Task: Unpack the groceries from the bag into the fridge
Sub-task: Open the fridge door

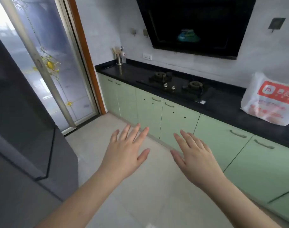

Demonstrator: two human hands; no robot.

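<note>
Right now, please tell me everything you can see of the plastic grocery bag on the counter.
The grocery bag is white, thin, slightly see-through plastic with a red-orange printed logo and text on its side. It stands upright and looks full, with orange shapes showing faintly through its lower part; what they are cannot be told. It sits on the black countertop, to the right of the gas hob, close to the white wall behind. The right edge of the picture cuts it off. Neither hand touches it.

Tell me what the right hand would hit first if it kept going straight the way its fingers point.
Probably the green cabinet doors under the counter. The right hand is open, fingers aimed up and slightly left toward them, with only floor between. Depth is hard to judge.
</note>
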